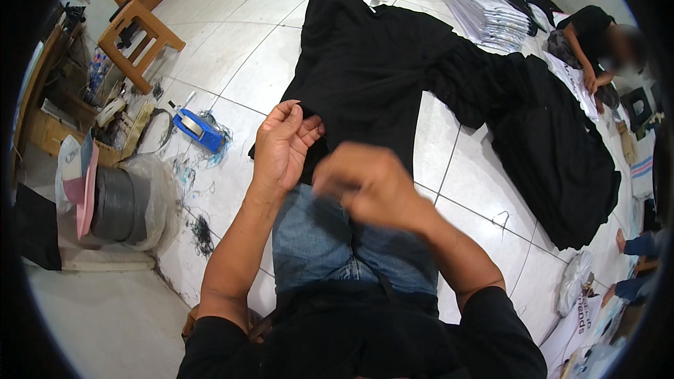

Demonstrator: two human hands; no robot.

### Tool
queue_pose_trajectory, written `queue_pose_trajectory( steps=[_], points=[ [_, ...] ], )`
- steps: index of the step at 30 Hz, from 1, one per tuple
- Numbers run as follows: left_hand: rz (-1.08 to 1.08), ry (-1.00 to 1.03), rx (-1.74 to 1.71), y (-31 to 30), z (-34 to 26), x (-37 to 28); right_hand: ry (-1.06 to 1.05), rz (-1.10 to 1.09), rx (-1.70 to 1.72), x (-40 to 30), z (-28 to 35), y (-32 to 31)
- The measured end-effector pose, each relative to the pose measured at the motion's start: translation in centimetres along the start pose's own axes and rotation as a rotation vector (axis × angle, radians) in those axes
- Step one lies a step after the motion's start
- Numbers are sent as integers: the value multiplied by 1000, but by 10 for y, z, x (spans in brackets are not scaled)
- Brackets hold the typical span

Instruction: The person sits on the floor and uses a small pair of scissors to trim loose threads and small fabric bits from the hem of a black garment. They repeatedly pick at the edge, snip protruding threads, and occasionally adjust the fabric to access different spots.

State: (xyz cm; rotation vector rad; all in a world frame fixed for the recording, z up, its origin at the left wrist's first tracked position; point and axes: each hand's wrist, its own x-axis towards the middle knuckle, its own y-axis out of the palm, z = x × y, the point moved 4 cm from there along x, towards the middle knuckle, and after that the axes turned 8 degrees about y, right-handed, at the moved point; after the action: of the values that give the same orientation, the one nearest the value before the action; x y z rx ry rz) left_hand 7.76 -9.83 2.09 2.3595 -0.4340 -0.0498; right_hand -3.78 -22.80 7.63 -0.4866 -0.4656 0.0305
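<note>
A black cloth garment (363,58) is spread over my lap and the tiled floor in front of me. My left hand (281,142) pinches its near edge between thumb and forefinger, with the other fingers curled loosely by the cloth. Close on the right, my right hand (368,184) is bent above my jeans and blurred by motion. Something dark shows under its fingers, but whether that is a held tool or shadow I cannot tell. The garment reaches right to a heap of black garments (553,163) on the floor.
At left are a blue tape dispenser (197,129) among thread scraps, a brown plastic stool (137,42) and a bin lined with clear plastic (152,200). A stack of bagged garments (489,16) stands at the back right. Another person (590,42) sits beyond, hands on white packaging.
</note>
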Motion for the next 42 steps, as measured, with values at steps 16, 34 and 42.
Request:
queue_pose_trajectory(
  steps=[16,34,42],
  points=[
    [-13,-125,7,10,5,-17,51,-443,-28,19,-53,-16],
    [96,149,380,16,9,-31,474,-271,222,6,-65,-5],
    [221,302,602,10,12,-39,598,-202,625,-18,-63,-16]
  ],
)
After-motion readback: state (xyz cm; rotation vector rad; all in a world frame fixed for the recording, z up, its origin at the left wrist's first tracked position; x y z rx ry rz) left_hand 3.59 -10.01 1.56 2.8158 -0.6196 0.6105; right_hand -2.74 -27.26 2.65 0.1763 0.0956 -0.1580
